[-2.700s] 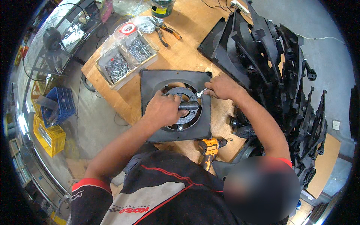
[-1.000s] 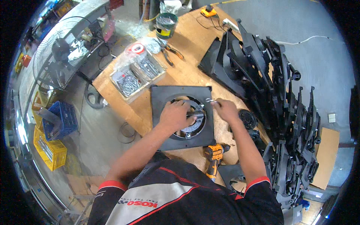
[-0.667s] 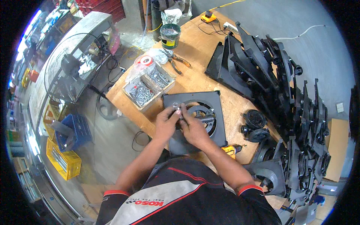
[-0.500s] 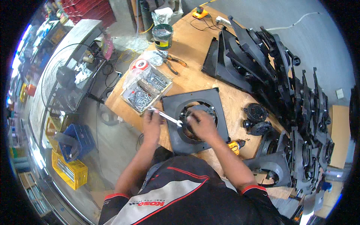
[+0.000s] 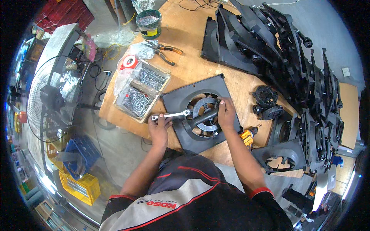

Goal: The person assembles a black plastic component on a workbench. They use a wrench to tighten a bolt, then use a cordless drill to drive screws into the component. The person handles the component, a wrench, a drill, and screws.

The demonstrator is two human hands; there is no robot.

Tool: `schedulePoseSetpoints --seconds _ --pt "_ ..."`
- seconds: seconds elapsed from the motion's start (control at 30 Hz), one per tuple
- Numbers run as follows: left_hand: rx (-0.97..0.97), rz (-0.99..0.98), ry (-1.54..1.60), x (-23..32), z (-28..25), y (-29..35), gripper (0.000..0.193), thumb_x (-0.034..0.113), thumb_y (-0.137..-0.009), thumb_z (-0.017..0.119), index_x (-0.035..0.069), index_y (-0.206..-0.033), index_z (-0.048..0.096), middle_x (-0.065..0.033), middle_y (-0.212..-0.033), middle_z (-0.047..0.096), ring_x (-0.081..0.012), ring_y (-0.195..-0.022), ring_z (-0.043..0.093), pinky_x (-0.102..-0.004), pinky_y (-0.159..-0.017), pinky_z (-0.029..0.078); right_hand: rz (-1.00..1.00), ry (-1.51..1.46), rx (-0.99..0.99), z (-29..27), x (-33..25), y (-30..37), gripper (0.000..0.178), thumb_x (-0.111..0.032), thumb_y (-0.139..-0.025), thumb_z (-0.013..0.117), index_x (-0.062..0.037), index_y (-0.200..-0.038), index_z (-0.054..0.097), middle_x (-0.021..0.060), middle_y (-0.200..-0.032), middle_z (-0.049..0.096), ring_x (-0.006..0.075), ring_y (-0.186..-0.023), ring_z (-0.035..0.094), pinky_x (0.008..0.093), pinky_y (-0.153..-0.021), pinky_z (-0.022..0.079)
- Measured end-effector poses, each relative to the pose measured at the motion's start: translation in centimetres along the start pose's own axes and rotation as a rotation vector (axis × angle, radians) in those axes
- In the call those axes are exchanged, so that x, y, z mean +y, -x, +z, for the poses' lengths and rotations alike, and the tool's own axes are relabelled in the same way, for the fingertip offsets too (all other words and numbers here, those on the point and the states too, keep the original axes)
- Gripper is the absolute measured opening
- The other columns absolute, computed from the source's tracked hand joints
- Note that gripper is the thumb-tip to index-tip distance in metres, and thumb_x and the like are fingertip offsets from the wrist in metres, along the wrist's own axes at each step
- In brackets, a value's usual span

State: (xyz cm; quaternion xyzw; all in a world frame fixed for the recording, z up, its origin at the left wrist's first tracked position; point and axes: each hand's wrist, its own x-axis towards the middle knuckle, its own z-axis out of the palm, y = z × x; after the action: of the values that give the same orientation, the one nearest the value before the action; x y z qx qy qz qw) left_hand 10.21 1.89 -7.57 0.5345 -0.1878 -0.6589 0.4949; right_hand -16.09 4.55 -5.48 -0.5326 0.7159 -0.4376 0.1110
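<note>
A black square plastic frame (image 5: 187, 140) with a round central opening lies on the wooden table in front of me. My left hand (image 5: 159, 129) holds a silver combination wrench (image 5: 175, 115) near its ring end, and the other end reaches over the frame's left part. Across the opening runs a thick black bar (image 5: 202, 119). My right hand (image 5: 226, 114) is closed around the bar's right end, thumb on top; some of its fingers are hidden. Behind the bar, a dark grey ring-shaped part (image 5: 200, 107) shows in the opening.
A two-part box (image 5: 149, 107) of screws sits left of the frame, with pliers (image 5: 169, 50) and a bucket (image 5: 149, 24) beyond. On the right are a yellow drill (image 5: 247, 136), round black parts (image 5: 266, 95) and stacked black frames (image 5: 246, 50). A fan (image 5: 52, 96) stands left.
My right hand has gone from a blur over the opening to a hold on the bar at its right side. The wrench has swung, its far end now pointing slightly up. The whole view has shifted.
</note>
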Motion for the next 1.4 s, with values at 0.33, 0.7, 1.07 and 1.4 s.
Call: schedulePoseSetpoints --seconds 0.33,0.7,1.07,1.4 --pt "-0.137 -0.028 -0.113 0.7 2.5 -4.2 0.015 0.019 -0.103 0.053 0.007 -0.111 0.052 -0.0067 -0.097 0.063 -0.0165 -0.083 0.063 -0.0320 -0.069 0.055 0.138 0.051 0.132 0.9 -0.6 0.5 0.026 -0.016 -0.097 0.047 0.0006 -0.102 0.066 0.0194 -0.096 0.065 0.0373 -0.092 0.062 0.0430 -0.084 0.048" --pt "-0.879 -0.021 -0.894 1.9 13.6 -9.6 0.031 0.022 -0.103 0.050 -0.002 -0.120 0.061 -0.0075 -0.082 0.068 -0.0143 -0.067 0.061 -0.0299 -0.063 0.050 0.181 0.069 0.125 1.1 0.2 0.9 0.027 -0.017 -0.098 0.045 0.0024 -0.096 0.064 0.0194 -0.091 0.063 0.0351 -0.087 0.062 0.0397 -0.080 0.048" --pt "-0.345 -0.007 -0.151 3.9 7.8 -6.5 0.018 0.017 -0.101 0.054 0.005 -0.114 0.050 -0.0147 -0.103 0.066 -0.0240 -0.090 0.068 -0.0351 -0.077 0.057 0.154 0.042 0.151 1.1 0.3 0.6 0.024 -0.016 -0.096 0.046 0.0011 -0.094 0.061 0.0213 -0.089 0.061 0.0408 -0.084 0.059 0.0464 -0.076 0.047" --pt "-0.052 0.002 0.216 0.1 1.1 -1.4 0.020 0.005 -0.096 0.062 0.012 -0.109 0.049 -0.0127 -0.114 0.065 -0.0269 -0.105 0.066 -0.0392 -0.086 0.059 0.177 0.005 0.158 1.3 0.3 0.6 0.023 -0.015 -0.095 0.047 0.0025 -0.090 0.061 0.0213 -0.087 0.060 0.0396 -0.082 0.060 0.0440 -0.075 0.048"
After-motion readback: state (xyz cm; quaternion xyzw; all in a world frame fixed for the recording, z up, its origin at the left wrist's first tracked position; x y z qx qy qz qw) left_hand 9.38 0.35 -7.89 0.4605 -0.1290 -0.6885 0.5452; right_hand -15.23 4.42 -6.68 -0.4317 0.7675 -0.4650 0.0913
